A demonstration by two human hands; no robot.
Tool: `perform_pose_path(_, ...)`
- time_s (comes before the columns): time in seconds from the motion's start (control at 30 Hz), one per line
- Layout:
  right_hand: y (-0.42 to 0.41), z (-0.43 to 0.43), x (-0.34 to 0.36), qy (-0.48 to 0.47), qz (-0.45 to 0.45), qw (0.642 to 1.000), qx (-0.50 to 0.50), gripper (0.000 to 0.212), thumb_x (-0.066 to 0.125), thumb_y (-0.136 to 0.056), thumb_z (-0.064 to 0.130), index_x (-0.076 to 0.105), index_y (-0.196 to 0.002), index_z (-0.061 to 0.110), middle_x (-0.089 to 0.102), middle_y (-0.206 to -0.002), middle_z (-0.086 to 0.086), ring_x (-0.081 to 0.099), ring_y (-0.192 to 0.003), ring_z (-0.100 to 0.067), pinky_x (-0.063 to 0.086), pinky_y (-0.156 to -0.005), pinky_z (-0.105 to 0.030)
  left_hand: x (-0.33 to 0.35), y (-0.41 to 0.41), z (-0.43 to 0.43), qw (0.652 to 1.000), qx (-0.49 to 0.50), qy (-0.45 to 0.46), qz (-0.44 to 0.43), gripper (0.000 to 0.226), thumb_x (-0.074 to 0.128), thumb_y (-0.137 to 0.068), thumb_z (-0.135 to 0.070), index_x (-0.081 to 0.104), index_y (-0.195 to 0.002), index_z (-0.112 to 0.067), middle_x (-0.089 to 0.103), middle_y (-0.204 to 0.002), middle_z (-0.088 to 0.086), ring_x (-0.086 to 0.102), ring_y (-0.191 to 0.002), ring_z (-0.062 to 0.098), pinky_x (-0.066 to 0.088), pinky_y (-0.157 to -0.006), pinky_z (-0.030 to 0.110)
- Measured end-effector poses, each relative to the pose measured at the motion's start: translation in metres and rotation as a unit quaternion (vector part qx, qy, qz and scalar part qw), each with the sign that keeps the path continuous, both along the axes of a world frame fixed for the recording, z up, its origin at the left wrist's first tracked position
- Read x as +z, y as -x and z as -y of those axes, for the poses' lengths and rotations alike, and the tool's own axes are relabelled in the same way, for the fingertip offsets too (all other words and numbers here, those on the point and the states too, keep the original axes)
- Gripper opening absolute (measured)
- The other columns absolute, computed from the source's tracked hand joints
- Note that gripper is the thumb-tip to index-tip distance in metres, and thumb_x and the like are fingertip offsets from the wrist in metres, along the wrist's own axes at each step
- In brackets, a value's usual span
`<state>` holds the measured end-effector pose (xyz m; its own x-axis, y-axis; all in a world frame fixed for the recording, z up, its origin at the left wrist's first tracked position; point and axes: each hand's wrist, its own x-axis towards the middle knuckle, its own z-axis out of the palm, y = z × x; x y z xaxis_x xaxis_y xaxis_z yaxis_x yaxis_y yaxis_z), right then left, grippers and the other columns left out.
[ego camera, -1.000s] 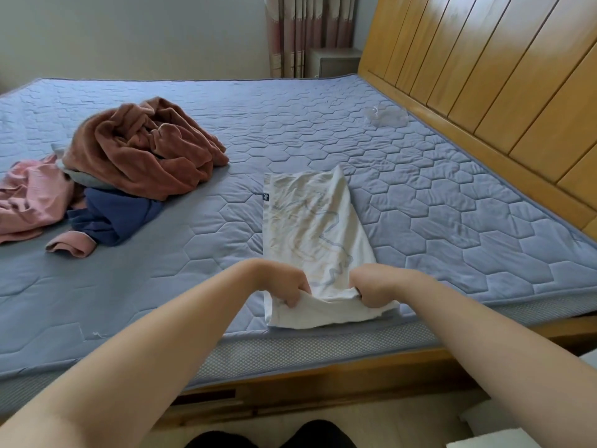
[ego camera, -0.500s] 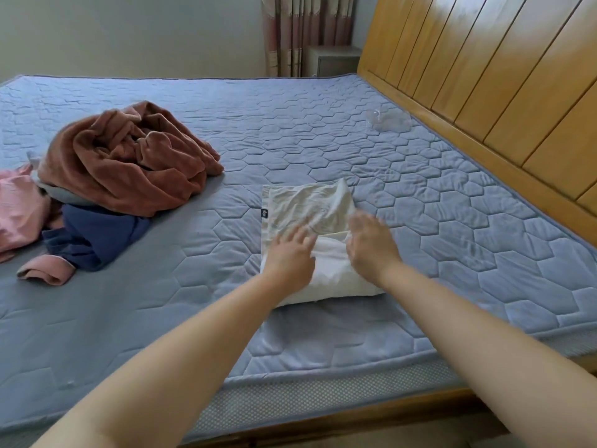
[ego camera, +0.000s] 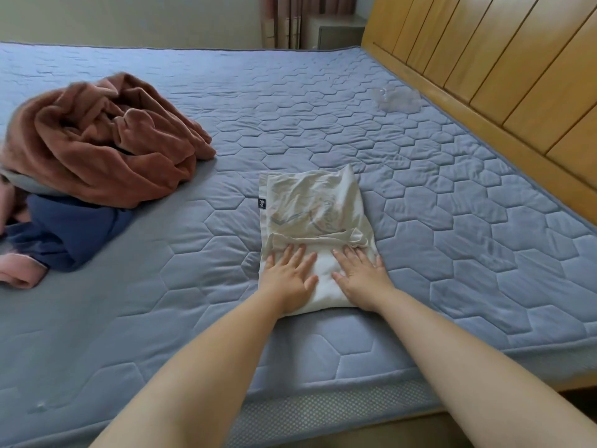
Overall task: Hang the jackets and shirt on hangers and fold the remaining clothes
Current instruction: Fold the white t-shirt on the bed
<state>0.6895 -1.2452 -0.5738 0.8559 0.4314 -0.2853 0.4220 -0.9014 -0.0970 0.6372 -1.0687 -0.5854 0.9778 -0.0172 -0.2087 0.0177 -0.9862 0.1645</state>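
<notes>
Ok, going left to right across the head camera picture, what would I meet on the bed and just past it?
Heap of clothes → folded white shirt → clear plastic wrapper → wooden headboard.

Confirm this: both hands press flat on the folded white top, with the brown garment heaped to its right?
No. The head view shows the brown garment heaped left of the white top; the left hand and right hand do press flat.
</notes>
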Motion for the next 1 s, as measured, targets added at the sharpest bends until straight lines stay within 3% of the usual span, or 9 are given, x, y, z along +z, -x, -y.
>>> perform_pose_path(0.17,0.022,0.028,0.008,0.058,0.023,0.992,0.106,0.092,0.005,-0.073,0.074,-0.004,-0.152,0.028,-0.007,-0.161,-0.001,-0.008,-0.147,-0.017,-0.004,-0.116,-0.05,-0.001,0.029,-0.006,0.996,-0.053,-0.035,0.055,0.07,0.011,-0.091,-0.064,-0.004,-0.152,-0.033,-0.013,-0.16,-0.004,-0.019,-0.145,0.016,-0.012,-0.116,0.048)
perform_pose_path(0.23,0.032,0.043,0.008,0.08,0.035,0.987,0.135,0.089,0.026,-0.083,0.07,-0.003,-0.153,0.024,-0.005,-0.161,-0.001,-0.004,-0.148,-0.017,0.001,-0.117,-0.048,-0.001,0.042,-0.016,0.99,-0.116,-0.045,0.063,0.085,0.007,-0.078,-0.072,-0.007,-0.152,-0.032,-0.015,-0.159,-0.002,-0.026,-0.142,0.016,-0.018,-0.114,0.045)
perform_pose_path(0.37,0.042,0.035,0.005,0.075,0.127,0.982,0.119,0.074,0.075,-0.067,0.029,0.052,-0.135,0.007,0.054,-0.135,-0.016,0.056,-0.121,-0.027,0.042,-0.1,-0.048,0.003,0.051,-0.024,0.986,-0.146,-0.061,0.05,0.083,0.043,-0.084,-0.046,-0.002,-0.152,-0.03,-0.01,-0.16,0.004,-0.018,-0.145,0.025,-0.012,-0.115,0.044)
perform_pose_path(0.43,0.043,0.027,0.004,0.053,0.193,0.972,0.126,0.037,0.057,-0.07,0.012,0.071,-0.103,0.006,0.071,-0.093,-0.016,0.07,-0.082,-0.029,0.056,-0.077,-0.042,0.009,0.048,-0.018,0.991,-0.119,-0.048,0.039,0.08,0.049,-0.084,-0.023,0.009,-0.153,-0.028,0.003,-0.16,0.009,0.001,-0.147,0.032,0.003,-0.117,0.048)
perform_pose_path(0.5,0.045,0.023,0.01,0.042,0.217,0.964,0.147,0.035,0.036,-0.072,0.006,0.07,-0.081,0.008,0.065,-0.068,-0.011,0.065,-0.06,-0.029,0.053,-0.06,-0.035,0.02,0.047,-0.014,0.992,-0.12,-0.026,0.031,0.073,0.048,-0.082,-0.011,0.024,-0.149,-0.027,0.027,-0.154,0.008,0.025,-0.14,0.031,0.027,-0.111,0.044)
perform_pose_path(0.57,0.051,0.016,0.036,0.05,0.177,0.972,0.145,0.034,0.033,-0.076,0.003,0.066,-0.081,0.008,0.064,-0.071,-0.012,0.065,-0.065,-0.032,0.047,-0.058,-0.034,0.04,0.045,-0.015,0.993,-0.116,-0.001,0.013,0.066,0.048,-0.082,-0.009,0.039,-0.143,-0.031,0.049,-0.139,0.002,0.046,-0.125,0.028,0.042,-0.096,0.038)
perform_pose_path(0.67,0.06,0.016,0.076,0.093,0.069,0.984,0.137,0.021,0.047,-0.083,0.006,0.063,-0.096,0.011,0.064,-0.1,-0.011,0.061,-0.091,-0.032,0.044,-0.067,-0.03,0.079,0.043,-0.017,0.989,-0.124,0.026,-0.079,0.051,0.049,-0.08,-0.005,0.059,-0.125,-0.028,0.064,-0.114,0.004,0.057,-0.106,0.028,0.043,-0.083,0.03)
perform_pose_path(0.83,0.072,0.026,0.128,0.075,-0.183,0.976,0.093,0.015,0.052,-0.074,0.004,0.047,-0.064,0.013,0.048,-0.064,0.0,0.044,-0.057,-0.015,0.032,-0.047,-0.024,0.129,0.056,-0.016,0.926,-0.081,0.188,-0.317,0.028,0.059,-0.073,-0.002,0.062,-0.095,-0.019,0.06,-0.081,-0.006,0.056,-0.077,0.013,0.043,-0.062,0.022)
perform_pose_path(1.0,0.056,0.049,0.122,-0.094,-0.109,0.989,-0.018,0.005,0.057,-0.074,0.007,0.055,-0.069,0.006,0.048,-0.066,0.0,0.044,-0.06,-0.013,0.032,-0.052,-0.024,0.128,0.049,-0.038,0.941,0.023,0.314,-0.126,0.021,0.069,-0.079,-0.008,0.068,-0.094,-0.023,0.06,-0.082,-0.005,0.055,-0.079,0.012,0.044,-0.065,0.023)
